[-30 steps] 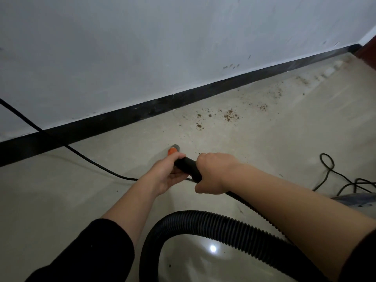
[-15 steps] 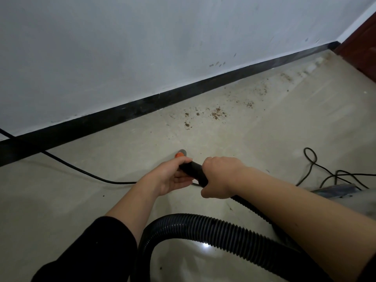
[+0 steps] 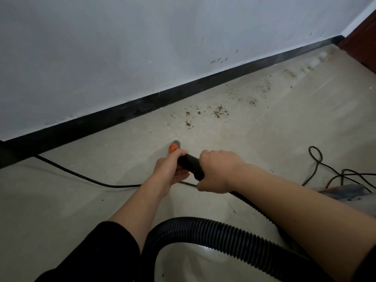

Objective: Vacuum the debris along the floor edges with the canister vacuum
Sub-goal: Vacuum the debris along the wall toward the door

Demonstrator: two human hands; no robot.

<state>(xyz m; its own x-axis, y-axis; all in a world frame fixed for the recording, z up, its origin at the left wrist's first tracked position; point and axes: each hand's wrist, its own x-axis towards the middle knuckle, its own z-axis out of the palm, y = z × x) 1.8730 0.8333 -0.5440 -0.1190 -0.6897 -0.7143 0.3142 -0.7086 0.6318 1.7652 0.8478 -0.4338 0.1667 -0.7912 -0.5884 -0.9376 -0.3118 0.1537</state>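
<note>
1. Your left hand (image 3: 169, 171) wraps its fingers around the front of the smooth black plastic vacuum wand (image 3: 190, 162), just behind the orange collar (image 3: 173, 148).
2. Your right hand (image 3: 218, 173) closes in a full fist on the same wand, just behind the left.
3. The grey nozzle tip (image 3: 176, 143) points toward the scattered brown crumb debris (image 3: 218, 113), which lies near the black baseboard (image 3: 142, 107).
4. The ribbed black hose (image 3: 223, 227) loops beneath your forearms; a thin black power cord (image 3: 81, 176) crosses the pale floor (image 3: 61, 210).
</note>
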